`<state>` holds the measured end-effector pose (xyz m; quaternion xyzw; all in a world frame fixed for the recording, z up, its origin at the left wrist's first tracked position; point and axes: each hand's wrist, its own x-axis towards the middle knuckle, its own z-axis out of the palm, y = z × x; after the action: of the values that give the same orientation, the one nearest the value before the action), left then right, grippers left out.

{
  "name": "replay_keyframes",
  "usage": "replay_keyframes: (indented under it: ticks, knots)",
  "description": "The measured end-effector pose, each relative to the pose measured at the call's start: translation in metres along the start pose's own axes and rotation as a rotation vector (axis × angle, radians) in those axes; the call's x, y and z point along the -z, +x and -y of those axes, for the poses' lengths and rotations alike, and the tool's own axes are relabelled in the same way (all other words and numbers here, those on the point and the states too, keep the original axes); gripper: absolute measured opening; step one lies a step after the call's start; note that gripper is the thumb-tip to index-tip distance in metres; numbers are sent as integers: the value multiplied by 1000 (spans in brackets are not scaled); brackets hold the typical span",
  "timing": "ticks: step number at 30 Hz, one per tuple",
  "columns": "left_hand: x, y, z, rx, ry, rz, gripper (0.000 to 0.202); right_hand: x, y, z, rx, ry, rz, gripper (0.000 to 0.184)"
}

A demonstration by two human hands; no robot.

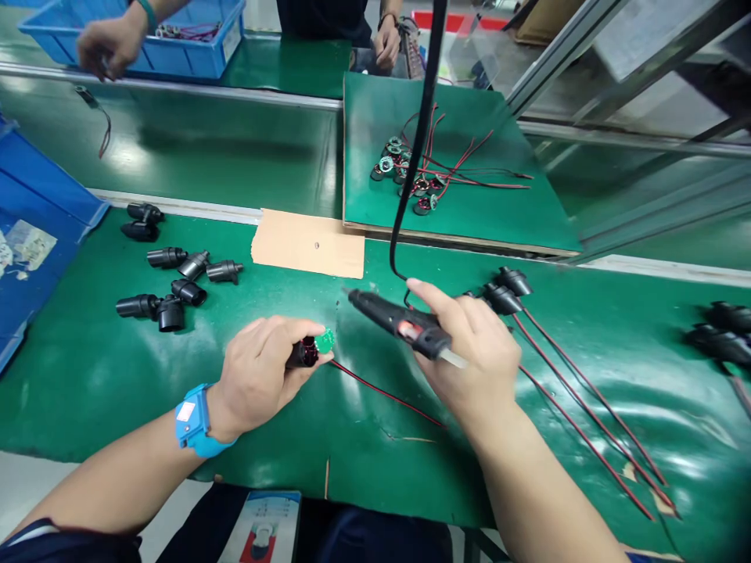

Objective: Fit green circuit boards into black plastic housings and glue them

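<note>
My left hand (261,367) is closed around a small black housing (302,353) with a green round circuit board (325,341) at its end; a red-and-black wire (387,395) trails from it to the right across the green mat. My right hand (469,352) grips a black glue gun (399,319), nozzle pointing left toward the board, a short gap away. The gun's black cable (418,141) rises up out of view.
Several empty black housings (170,281) lie at left. Wired housings (508,289) lie right of my right hand, more at far right (724,332). A cardboard piece (308,244), a raised green board with wired circuit discs (411,176), blue bins (35,227), and a co-worker's hands (109,47) are beyond.
</note>
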<state>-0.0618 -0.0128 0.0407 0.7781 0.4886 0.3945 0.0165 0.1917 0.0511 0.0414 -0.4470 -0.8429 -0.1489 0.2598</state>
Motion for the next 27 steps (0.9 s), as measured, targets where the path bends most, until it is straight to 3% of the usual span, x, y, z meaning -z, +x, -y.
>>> replay_keyframes:
  ticks: [6,9,12,14,17,19,23,27]
  knots:
    - [-1,0,1,6,-25,10,22,-51,27,-2,-57,164,307,53]
    - [0,2,0,11,-29,-8,21,-65,32,0,-67,208,336,51]
    - [1,4,-2,18,-61,-29,20,-49,26,12,-98,377,274,46]
    - [1,4,-3,21,-95,-43,20,-28,18,28,-178,752,315,40]
    - [0,4,-5,18,-135,-56,20,-3,6,52,-328,1394,528,33]
    - [-1,4,-5,17,-148,-44,21,3,0,62,-450,1621,548,28]
    - [-5,2,-5,2,-164,11,33,0,-1,65,-670,1670,385,20]
    - [-9,1,-3,-109,-228,32,32,0,2,59,-703,1561,228,15]
